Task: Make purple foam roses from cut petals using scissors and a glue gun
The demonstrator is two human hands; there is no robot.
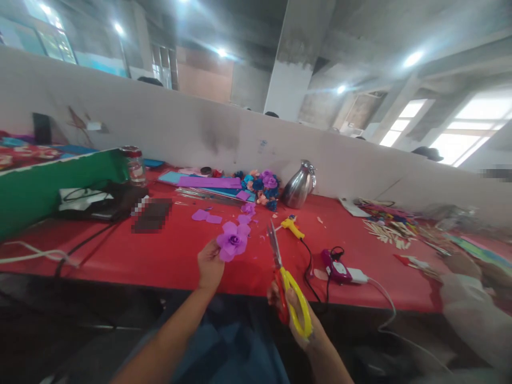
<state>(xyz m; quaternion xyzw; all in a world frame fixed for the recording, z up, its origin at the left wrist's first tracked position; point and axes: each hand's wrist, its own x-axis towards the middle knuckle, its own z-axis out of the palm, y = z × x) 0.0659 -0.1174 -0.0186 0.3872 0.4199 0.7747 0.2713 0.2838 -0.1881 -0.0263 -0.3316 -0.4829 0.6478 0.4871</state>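
My left hand (210,264) is closed on a purple foam flower (232,240), holding it up over the front edge of the red table (168,250). My right hand (298,314) grips scissors (286,280) with red and yellow handles, their blades pointing up and away, just right of the flower and apart from it. Loose purple petal pieces (206,216) lie on the table beyond the flower.
A yellow glue gun (292,226), a purple device with white adapter and cables (340,269), a steel jug (299,185), a pile of foam flowers (262,186), foam sheets (208,182), a jar (134,164), wooden sticks (386,232). Another person's sleeve (472,314) at right.
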